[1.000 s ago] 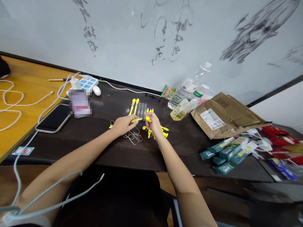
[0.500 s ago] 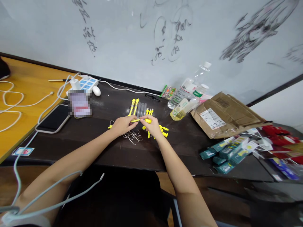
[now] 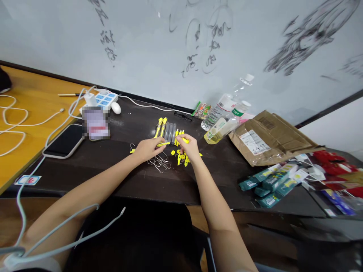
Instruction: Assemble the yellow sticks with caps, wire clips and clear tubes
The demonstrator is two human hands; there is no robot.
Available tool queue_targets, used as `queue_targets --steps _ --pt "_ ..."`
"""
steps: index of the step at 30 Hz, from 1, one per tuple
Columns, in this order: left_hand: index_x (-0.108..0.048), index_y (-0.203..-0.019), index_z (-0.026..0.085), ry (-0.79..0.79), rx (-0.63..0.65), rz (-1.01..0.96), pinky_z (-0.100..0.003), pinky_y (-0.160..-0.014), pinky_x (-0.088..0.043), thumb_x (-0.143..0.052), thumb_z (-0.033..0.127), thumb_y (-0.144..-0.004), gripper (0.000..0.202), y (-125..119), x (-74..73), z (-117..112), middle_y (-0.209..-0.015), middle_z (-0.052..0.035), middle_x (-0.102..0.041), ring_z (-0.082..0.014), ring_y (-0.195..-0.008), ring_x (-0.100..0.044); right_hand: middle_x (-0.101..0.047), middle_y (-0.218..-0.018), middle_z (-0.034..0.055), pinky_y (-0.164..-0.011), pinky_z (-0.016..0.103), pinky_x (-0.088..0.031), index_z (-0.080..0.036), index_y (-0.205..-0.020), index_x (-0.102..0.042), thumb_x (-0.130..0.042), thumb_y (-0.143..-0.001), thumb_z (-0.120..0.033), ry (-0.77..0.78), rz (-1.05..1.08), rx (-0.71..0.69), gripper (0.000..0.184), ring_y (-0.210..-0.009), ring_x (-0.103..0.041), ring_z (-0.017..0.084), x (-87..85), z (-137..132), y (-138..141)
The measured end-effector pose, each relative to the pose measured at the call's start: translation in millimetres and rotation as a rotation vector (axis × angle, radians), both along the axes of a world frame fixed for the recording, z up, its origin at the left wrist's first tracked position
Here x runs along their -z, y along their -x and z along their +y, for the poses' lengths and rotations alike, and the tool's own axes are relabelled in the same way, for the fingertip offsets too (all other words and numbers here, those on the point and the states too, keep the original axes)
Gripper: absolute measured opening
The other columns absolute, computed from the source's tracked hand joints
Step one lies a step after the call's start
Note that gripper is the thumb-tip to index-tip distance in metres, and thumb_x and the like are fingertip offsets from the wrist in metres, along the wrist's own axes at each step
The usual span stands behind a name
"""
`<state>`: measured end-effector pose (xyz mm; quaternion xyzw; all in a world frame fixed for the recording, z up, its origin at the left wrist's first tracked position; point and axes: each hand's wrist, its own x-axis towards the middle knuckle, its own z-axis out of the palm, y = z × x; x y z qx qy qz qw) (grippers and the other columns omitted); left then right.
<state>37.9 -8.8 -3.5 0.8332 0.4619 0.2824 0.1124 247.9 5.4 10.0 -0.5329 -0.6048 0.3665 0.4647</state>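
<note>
My left hand (image 3: 148, 148) is closed in a pinch on a thin yellow pen part (image 3: 163, 144), held just above the dark table (image 3: 119, 166). A little to its right, my right hand (image 3: 191, 147) is closed on a small yellow piece (image 3: 184, 140). Behind both hands lies a row of yellow pens and clear tubes (image 3: 168, 130). Loose yellow bits (image 3: 180, 157) are scattered under the right hand. Thin wire clips (image 3: 159, 163) lie below the left hand.
A phone (image 3: 64, 141), a power strip (image 3: 104, 100) and white cables (image 3: 17, 122) sit at the left. Plastic bottles (image 3: 224, 117), a flattened cardboard box (image 3: 269, 138) and green packets (image 3: 272, 183) crowd the right. A whiteboard wall stands behind.
My right hand has drawn away to the right from the left hand with a small yellow piece. The left hand has stayed put with its yellow part.
</note>
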Motion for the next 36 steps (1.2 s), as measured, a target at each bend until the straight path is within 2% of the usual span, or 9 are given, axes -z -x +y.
queue_targets --steps 3,5,9,17,20,23,26,30,36 --pt "-0.058 -0.109 0.024 0.008 0.001 0.000 -0.024 -0.058 -0.035 -0.046 0.042 -0.090 0.029 0.0 -1.3 -1.0 -0.085 -0.0010 -0.068 -0.0138 -0.069 -0.060 -0.068 -0.085 0.0038 -0.057 0.026 -0.048 -0.018 -0.082 -0.066 -0.060 -0.077 -0.044 -0.153 -0.219 0.091 0.027 -0.061 -0.061 0.015 -7.5 0.7 -12.3" --pt "-0.058 -0.109 0.024 0.020 -0.002 0.008 -0.025 -0.058 -0.035 -0.046 0.042 -0.090 0.029 -0.3 -2.0 -1.5 -0.084 -0.0009 -0.068 -0.0142 -0.069 -0.060 -0.070 -0.089 0.0042 -0.075 0.030 -0.048 -0.020 -0.078 -0.067 -0.059 -0.078 -0.035 -0.207 -0.457 0.095 0.017 -0.082 -0.064 0.020 -12.3 0.2 -21.4" --pt "-0.058 -0.109 0.023 0.024 -0.007 0.026 -0.024 -0.057 -0.034 -0.047 0.043 -0.090 0.029 -1.0 -1.3 -1.1 -0.080 -0.0009 -0.067 -0.0145 -0.068 -0.060 -0.072 -0.086 0.0031 -0.077 0.030 -0.045 -0.022 -0.074 -0.069 -0.061 -0.077 -0.030 -0.053 -0.784 -0.014 0.012 -0.083 -0.065 0.021 -15.4 -2.4 -30.5" --pt "-0.058 -0.108 0.023 0.005 -0.013 0.040 -0.024 -0.056 -0.034 -0.046 0.045 -0.090 0.030 -0.7 4.1 0.9 -0.080 -0.0005 -0.067 -0.0142 -0.067 -0.060 -0.072 -0.085 0.0042 -0.072 0.027 -0.042 -0.023 -0.075 -0.069 -0.062 -0.077 -0.033 0.008 -0.925 -0.165 0.013 -0.083 -0.065 0.021 -14.0 -10.1 -16.1" --pt "-0.058 -0.109 0.024 0.014 -0.010 0.046 -0.024 -0.056 -0.033 -0.045 0.045 -0.090 0.030 -0.7 3.7 0.8 -0.080 -0.0002 -0.067 -0.0149 -0.068 -0.060 -0.069 -0.084 0.0057 -0.068 0.028 -0.040 -0.023 -0.088 -0.065 -0.046 -0.087 -0.037 -0.007 -0.887 -0.069 0.023 -0.080 -0.062 0.022 -18.1 -11.8 -19.5" --pt "-0.058 -0.109 0.024 0.021 -0.009 0.056 -0.024 -0.056 -0.032 -0.046 0.044 -0.090 0.030 -0.9 2.7 0.5 -0.078 -0.0002 -0.067 -0.0151 -0.067 -0.060 -0.065 -0.083 0.0060 -0.064 0.029 -0.037 -0.021 -0.104 -0.053 -0.028 -0.090 -0.026 -0.059 -0.776 0.091 0.029 -0.073 -0.058 0.022 -21.2 -11.2 -26.1" --pt "-0.058 -0.109 0.024 0.020 -0.004 0.056 -0.025 -0.056 -0.032 -0.046 0.043 -0.090 0.030 -0.9 2.0 0.2 -0.078 -0.0007 -0.067 -0.0147 -0.067 -0.059 -0.062 -0.084 0.0061 -0.064 0.029 -0.036 -0.020 -0.106 -0.048 -0.032 -0.087 -0.023 -0.093 -0.760 0.061 0.025 -0.072 -0.055 0.022 -19.5 -9.1 -26.9" --pt "-0.058 -0.110 0.024 0.025 -0.006 0.052 -0.024 -0.057 -0.034 -0.045 0.044 -0.090 0.031 -0.9 1.7 -0.1 -0.080 -0.0007 -0.067 -0.0138 -0.067 -0.059 -0.062 -0.094 0.0082 -0.075 0.033 -0.037 -0.020 -0.093 -0.056 -0.044 -0.086 -0.025 -0.179 -0.933 -0.073 0.015 -0.088 -0.053 0.024 -11.3 -5.8 -19.7" --pt "-0.058 -0.109 0.024 0.025 -0.011 0.050 -0.024 -0.057 -0.034 -0.046 0.045 -0.089 0.031 -1.2 2.1 0.0 -0.078 -0.0004 -0.066 -0.0137 -0.066 -0.058 -0.060 -0.098 0.0091 -0.083 0.039 -0.035 -0.022 -0.093 -0.066 -0.053 -0.086 -0.027 -0.164 -1.161 -0.073 0.016 -0.099 -0.047 0.026 -1.7 -2.5 -20.8"
